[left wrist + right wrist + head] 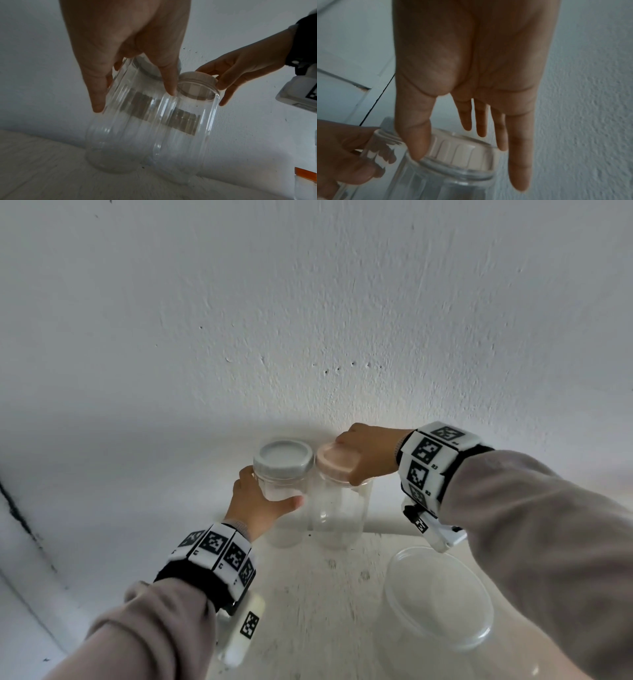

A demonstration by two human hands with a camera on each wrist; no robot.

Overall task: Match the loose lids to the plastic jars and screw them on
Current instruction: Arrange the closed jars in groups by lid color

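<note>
Two clear ribbed plastic jars stand side by side against the wall. The left jar (286,508) carries a grey lid (283,458); my left hand (270,491) grips its upper body, thumb in front, fingers behind. The right jar (339,515) has a pale pink lid (337,463) sitting on its mouth, and my right hand (347,457) holds that lid from above, thumb on the near rim and fingers on the far side. The right wrist view shows the thumb pressed on the ribbed pink lid (453,150). In the left wrist view both jars (130,121) touch each other.
A wide clear round tub (438,594) lies on the white table (325,611) at the front right, under my right forearm. The rough white wall (308,337) stands right behind the jars. An orange-topped object (305,174) shows at the left wrist view's lower right edge.
</note>
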